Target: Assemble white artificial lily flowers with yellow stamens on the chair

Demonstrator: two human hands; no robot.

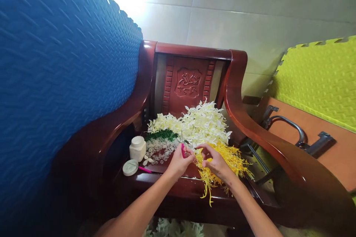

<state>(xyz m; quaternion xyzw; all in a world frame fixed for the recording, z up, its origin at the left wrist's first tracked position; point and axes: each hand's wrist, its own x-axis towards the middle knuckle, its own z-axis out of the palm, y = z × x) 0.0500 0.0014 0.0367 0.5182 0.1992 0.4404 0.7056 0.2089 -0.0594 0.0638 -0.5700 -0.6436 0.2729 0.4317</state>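
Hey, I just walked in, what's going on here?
A person is working bare-handed over a wooden chair. The left hand holds a pink tool. The right hand is curled beside it, over yellow strands; whether it grips anything is too small to tell. White flowers are heaped behind, with small clear pieces, a white jar and a round lid off to the left.

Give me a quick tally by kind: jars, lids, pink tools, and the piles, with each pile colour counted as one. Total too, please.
Jar: 1
Lid: 1
Pink tools: 2, one in the left hand, one by the lid
Piles: 4, white flowers, green pieces, clear discs, yellow strands
Total: 8
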